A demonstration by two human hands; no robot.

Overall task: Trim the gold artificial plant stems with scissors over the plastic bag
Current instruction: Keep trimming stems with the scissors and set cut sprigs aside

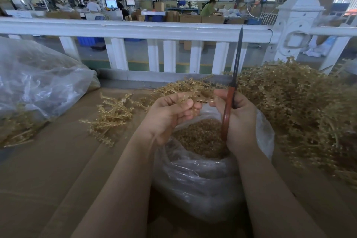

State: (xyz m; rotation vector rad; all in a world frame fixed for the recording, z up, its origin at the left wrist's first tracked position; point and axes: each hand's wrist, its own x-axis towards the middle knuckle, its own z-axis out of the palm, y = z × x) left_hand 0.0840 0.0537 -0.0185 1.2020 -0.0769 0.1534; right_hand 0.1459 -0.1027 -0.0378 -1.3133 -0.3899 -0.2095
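The left hand point(170, 110) pinched a gold stem point(193, 92) above the open plastic bag point(193, 176) on the worktop point(48, 170). The right hand point(239, 118) gripped closed red-handled scissors point(232, 87), blades upright.

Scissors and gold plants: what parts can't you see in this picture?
Head view:
- Scissors: lower handle loops hidden inside the right hand; blades seen edge-on, so open or closed is unclear.
- Gold stem: middle covered by the left hand fingers.
- Plastic bag: bottom hidden behind the forearms.
- Gold pile: cut off by the right edge.
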